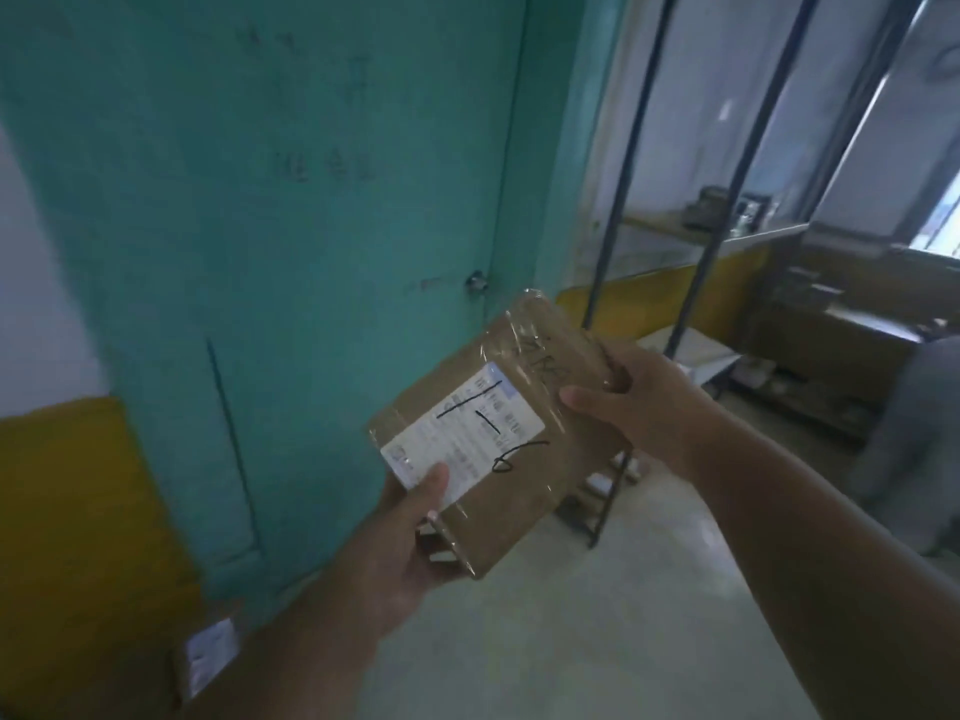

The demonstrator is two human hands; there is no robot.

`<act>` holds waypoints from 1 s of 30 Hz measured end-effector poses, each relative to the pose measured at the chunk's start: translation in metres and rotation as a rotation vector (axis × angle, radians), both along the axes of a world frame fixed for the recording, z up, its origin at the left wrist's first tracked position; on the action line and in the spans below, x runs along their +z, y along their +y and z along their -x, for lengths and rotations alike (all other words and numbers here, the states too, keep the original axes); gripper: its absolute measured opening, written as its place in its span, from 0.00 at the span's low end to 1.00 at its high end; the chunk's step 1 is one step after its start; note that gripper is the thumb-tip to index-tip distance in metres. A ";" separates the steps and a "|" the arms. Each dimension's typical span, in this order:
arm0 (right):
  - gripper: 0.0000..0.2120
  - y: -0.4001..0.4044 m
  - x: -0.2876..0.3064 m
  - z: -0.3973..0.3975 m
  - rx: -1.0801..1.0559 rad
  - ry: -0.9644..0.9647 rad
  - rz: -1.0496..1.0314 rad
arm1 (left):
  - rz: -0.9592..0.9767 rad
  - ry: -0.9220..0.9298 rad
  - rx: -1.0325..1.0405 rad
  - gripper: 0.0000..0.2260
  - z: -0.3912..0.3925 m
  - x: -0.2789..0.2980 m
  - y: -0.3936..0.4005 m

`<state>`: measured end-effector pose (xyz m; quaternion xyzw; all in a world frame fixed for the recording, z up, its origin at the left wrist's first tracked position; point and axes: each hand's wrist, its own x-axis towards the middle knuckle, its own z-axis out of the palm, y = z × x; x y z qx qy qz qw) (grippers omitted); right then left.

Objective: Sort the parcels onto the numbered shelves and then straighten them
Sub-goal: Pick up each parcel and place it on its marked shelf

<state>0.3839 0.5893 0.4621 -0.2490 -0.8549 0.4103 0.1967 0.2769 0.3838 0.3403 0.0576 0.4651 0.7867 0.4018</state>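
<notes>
Teal door behind, both hands (pixel 410 532) (pixel 639 407) pinch 1 unshelved parcel (pixel 498 439); shelves (pixel 717 236) wait at 2 o'clock.

both hands (pixel 410 532) (pixel 639 407) gripping, arms outstretched

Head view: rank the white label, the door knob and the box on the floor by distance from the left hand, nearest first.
1. White label: on the parcel, touched by the thumb of the left hand.
2. Box on the floor: lower left, below the hand.
3. Door knob: on the teal door, above and beyond the parcel.
</notes>
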 end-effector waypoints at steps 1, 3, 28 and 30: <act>0.17 0.024 0.002 -0.010 -0.012 0.001 0.023 | 0.005 0.002 -0.045 0.22 -0.005 0.003 0.024; 0.19 0.067 0.010 -0.026 -0.037 0.006 0.074 | 0.004 0.020 -0.121 0.23 -0.010 0.010 0.071; 0.21 0.492 0.035 -0.224 -0.885 0.249 -0.122 | -0.147 0.172 -0.578 0.23 -0.107 0.061 0.652; 0.20 0.537 0.034 -0.240 -0.885 0.263 -0.146 | -0.148 0.174 -0.552 0.23 -0.117 0.059 0.696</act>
